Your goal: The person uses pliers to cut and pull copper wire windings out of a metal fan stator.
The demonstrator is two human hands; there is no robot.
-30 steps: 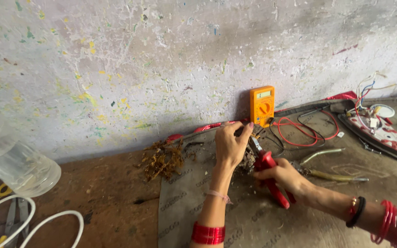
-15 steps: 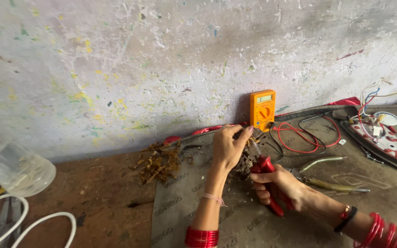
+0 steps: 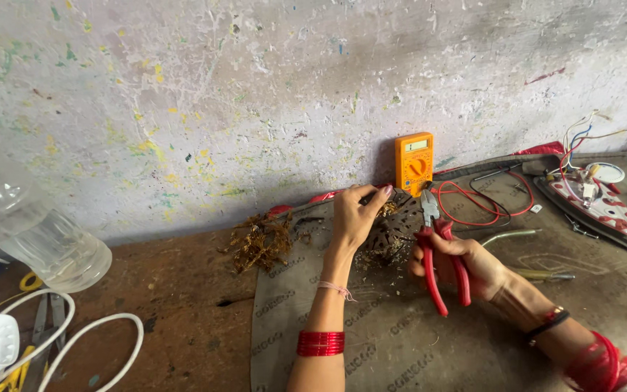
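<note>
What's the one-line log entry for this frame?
left hand: grips dark slotted part | right hand: holds red-handled pliers, jaws at part | orange multimeter against wall | mat underneath

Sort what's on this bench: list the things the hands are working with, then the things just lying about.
In use:
- left hand gripping the round perforated metal part
- right hand holding the red-handled pliers, tips at that part

Lying about:
- orange multimeter with red and black leads
- opened-up iron
- clump of dry brown debris
- clear plastic jar
- white cable
</note>
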